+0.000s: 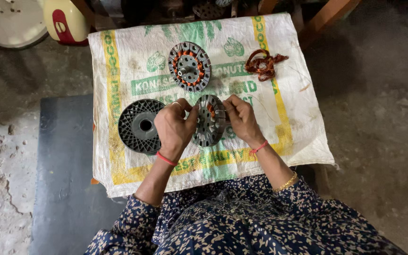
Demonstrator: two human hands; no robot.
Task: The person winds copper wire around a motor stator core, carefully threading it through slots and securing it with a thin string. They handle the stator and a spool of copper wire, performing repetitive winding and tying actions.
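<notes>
Stator core (209, 120) pinched upright by left hand (174, 127) and right hand (241, 119); risk: copper winding snagging, slot insulation tearing

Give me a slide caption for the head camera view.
Both hands, left and right, hold a stator upright over a sack, another stator behind.

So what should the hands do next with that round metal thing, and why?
Probably keep the left hand steadying the stator while the right hand draws the copper wire through its next slot. The stator is held tilted between both hands, only partly wound, unlike the other stator lying on the sack.
</notes>
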